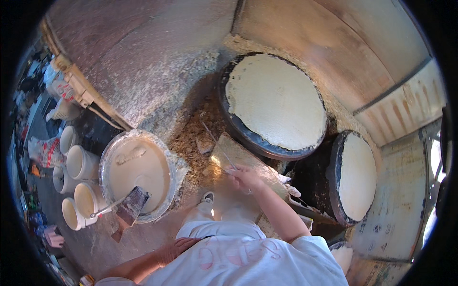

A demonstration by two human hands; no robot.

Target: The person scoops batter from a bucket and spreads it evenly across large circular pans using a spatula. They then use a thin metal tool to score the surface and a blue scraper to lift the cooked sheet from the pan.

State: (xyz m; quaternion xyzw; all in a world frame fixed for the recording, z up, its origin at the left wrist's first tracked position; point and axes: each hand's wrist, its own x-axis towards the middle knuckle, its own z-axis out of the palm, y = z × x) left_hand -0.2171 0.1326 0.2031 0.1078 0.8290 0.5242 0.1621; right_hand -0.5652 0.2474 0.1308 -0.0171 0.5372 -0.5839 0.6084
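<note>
My right hand (245,178) grips a thin metal rod (220,148) with a small bend at its far tip. The rod reaches over a worn flat board (229,157) towards brown flaky debris (200,143). Just beyond stands a large round black griddle (238,130), covered with a pale sheet of batter (275,103). Farther right, a second black griddle (334,182) carries another pale sheet (357,178). My left hand (184,246) lies against my waist at the shirt's edge; its fingers are partly hidden, and nothing shows in it.
At left, a wide basin (107,182) holds creamy batter. A dark flat scraper (133,203) with a metal handle rests across its rim. Several white buckets (81,164) and plastic bags (44,152) stand farther left. Stained panels (322,43) enclose the griddles.
</note>
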